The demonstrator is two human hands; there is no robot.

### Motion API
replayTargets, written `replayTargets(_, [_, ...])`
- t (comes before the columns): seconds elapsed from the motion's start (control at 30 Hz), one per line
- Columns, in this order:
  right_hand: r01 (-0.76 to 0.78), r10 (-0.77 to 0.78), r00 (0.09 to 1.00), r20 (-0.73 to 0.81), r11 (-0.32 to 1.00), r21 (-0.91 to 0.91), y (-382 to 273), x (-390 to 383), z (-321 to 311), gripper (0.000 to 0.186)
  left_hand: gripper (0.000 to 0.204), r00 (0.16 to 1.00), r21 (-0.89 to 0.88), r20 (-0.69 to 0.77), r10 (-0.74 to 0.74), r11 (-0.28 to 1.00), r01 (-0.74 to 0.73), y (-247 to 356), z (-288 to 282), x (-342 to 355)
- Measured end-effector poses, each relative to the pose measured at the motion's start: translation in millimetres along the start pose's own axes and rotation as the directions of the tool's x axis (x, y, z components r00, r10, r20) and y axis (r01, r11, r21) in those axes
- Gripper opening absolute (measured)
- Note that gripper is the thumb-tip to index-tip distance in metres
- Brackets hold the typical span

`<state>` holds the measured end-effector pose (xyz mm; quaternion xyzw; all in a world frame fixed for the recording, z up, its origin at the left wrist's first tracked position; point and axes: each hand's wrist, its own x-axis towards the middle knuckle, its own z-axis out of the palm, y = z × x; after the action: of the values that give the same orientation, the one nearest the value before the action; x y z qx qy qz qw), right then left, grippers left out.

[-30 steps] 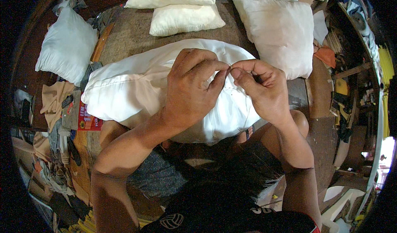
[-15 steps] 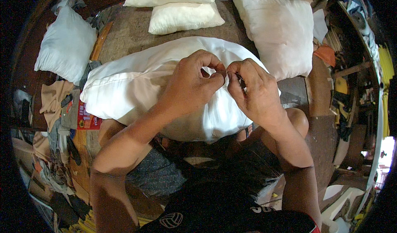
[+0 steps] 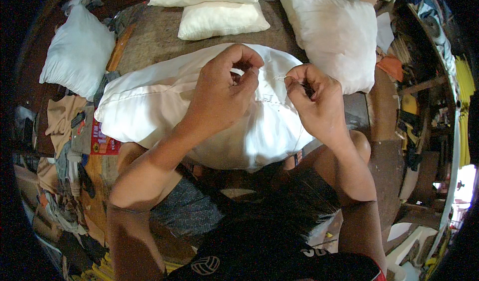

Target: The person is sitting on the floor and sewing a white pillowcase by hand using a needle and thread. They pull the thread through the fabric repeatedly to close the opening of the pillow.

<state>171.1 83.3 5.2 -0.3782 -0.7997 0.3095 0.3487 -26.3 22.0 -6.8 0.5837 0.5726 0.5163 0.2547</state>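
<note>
A large white pillow [image 3: 149, 109] lies across my lap, a seam running along its cover. Above it, my left hand [image 3: 224, 89] is closed in a pinch, thumb and index finger meeting; what lies between them is too small to make out. My right hand [image 3: 319, 99] pinches a thin white thread [image 3: 280, 76], whose short end sticks out toward the left hand. A fine strand also hangs below the right hand along the pillow. A gap separates the two hands.
Two cream pillows [image 3: 223, 21] lie stacked at the far side. White pillows stand at the right [image 3: 337, 41] and left [image 3: 80, 54]. Cloth scraps [image 3: 62, 116] and a red printed sheet [image 3: 104, 139] lie at the left. Yellow material [image 3: 465, 106] hangs at the far right.
My hands were together at the fingertips and are now apart. The left moved left and slightly up, the right moved right, and thread now shows at the right fingertips.
</note>
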Motion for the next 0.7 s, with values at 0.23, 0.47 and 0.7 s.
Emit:
replayTargets(0.23, [-0.104, 0.103, 0.995, 0.012, 0.976, 0.192, 7.6, 1.5, 0.2, 0.012, 0.023, 0.937, 0.208, -0.034, 0.347, 0.92, -0.332, 2.4, 12.0, -3.6])
replayTargets(0.47, [-0.05, 0.049, 0.999, 0.018, 0.999, 0.018, -6.4, -2.5, -0.7, 0.01, 0.012, 0.979, 0.07, -0.096, 0.181, 0.982, -0.175, -0.6, 20.1, -6.6])
replayTargets(0.7, [0.149, -0.156, 0.987, -0.035, 0.978, -0.144, 3.7, 0.3, -0.5, 0.01, 0.014, 0.902, -0.557, 0.292, -0.319, 0.709, 0.431, -1.4, 5.0, -4.7])
